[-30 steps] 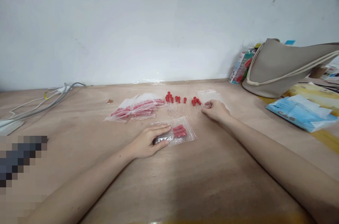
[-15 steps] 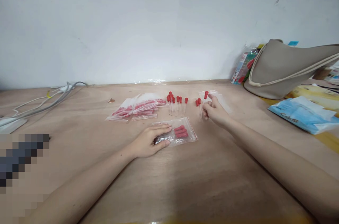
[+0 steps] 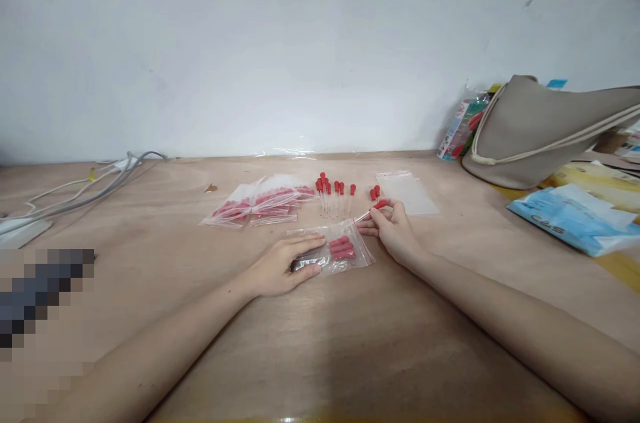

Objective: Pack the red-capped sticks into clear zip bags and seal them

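Observation:
A clear zip bag [image 3: 364,251] with several red-bulbed droppers [image 3: 342,248] inside lies in front of me. My left hand [image 3: 287,263] rests on its left part, thumb and fingers spread apart and pressing it to the table. Between the thumb and fingers of my right hand [image 3: 393,230] is a glass dropper [image 3: 380,204], held by its red bulb. Its glass tube points left, with the tip at the bag's upper right corner; whether it is inside the mouth I cannot tell. More loose droppers [image 3: 324,184] lie beyond the bag, with a few red bulbs [image 3: 375,193] behind my right hand.
Filled bags of droppers [image 3: 270,200] are piled at the back left. Flat bags [image 3: 413,195] lie behind my right hand. Cables [image 3: 107,183] cross the left side. A grey bag [image 3: 540,130] and a blue tissue pack [image 3: 565,213] stand on the right.
My right hand has moved left and nearer, bringing the dropper from upright to a slant beside the zip bag's right end. My left hand has stayed in place.

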The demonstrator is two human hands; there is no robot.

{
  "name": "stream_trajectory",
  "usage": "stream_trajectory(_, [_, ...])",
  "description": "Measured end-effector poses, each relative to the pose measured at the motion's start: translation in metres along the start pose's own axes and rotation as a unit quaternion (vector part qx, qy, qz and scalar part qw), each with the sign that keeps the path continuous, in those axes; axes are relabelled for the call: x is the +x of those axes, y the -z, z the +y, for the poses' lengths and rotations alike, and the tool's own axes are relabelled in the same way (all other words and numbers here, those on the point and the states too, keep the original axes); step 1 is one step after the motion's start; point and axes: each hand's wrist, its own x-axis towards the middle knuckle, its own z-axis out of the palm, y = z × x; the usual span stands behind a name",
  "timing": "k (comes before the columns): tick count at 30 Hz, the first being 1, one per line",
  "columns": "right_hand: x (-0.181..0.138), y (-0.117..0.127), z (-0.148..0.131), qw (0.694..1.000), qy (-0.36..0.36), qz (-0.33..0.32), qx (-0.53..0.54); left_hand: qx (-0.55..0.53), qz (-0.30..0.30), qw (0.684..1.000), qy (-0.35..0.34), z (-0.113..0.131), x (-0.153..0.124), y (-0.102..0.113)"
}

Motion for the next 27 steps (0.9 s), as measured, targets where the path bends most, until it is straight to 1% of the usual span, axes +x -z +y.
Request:
stream_trajectory(3, [-0.0017, 0.0011, -0.0026, 0.999, -0.041, -0.016, -0.002, 0.012, -0.006, 1.0, 0.02, 0.0018, -0.0011, 0.0017])
stream_trajectory(6, [-0.0031, 0.0045, -0.0055, 0.994, -0.059, -0.063, -0.063, 0.022, -0.014, 0.999, 0.036, 0.0037, -0.0026, 0.0031])
stream_trajectory(9, [-0.0036, 0.0082, -0.0074, 0.983, -0.069, -0.115, -0.123, 0.028, -0.02, 0.999, 0.038, 0.0035, -0.0035, 0.0032])
stream_trajectory(11, [-0.0037, 0.0092, -0.0071, 0.981, -0.066, -0.121, -0.136, 0.031, -0.02, 0.999, 0.036, 0.0025, -0.0038, 0.0028])
stream_trajectory(13, [-0.0042, 0.0084, -0.0056, 0.983, -0.052, -0.107, -0.137, 0.036, -0.02, 0.999, 0.034, 0.0015, -0.0039, 0.0024])
stream_trajectory(15, [-0.0053, 0.0061, -0.0032, 0.984, -0.035, -0.11, -0.136, 0.038, -0.019, 0.999, 0.032, 0.0012, -0.0041, 0.002])
stream_trajectory(17, [-0.0062, 0.0037, -0.0009, 0.981, -0.026, -0.143, -0.131, 0.039, -0.022, 0.998, 0.033, 0.0016, -0.0042, 0.0018])
stream_trajectory(20, [-0.0051, 0.0029, 0.0, 0.972, -0.033, -0.191, -0.131, 0.041, -0.024, 0.998, 0.034, 0.0024, -0.0038, 0.0017])
stream_trajectory(25, [0.0, 0.0079, -0.0036, 0.958, -0.039, -0.225, -0.172, 0.039, -0.02, 0.999, 0.027, 0.003, -0.0028, 0.0023])
stream_trajectory(27, [0.0002, 0.0082, -0.0025, 0.949, -0.03, -0.236, -0.209, 0.038, -0.021, 0.999, 0.03, 0.0032, -0.0026, 0.0026])
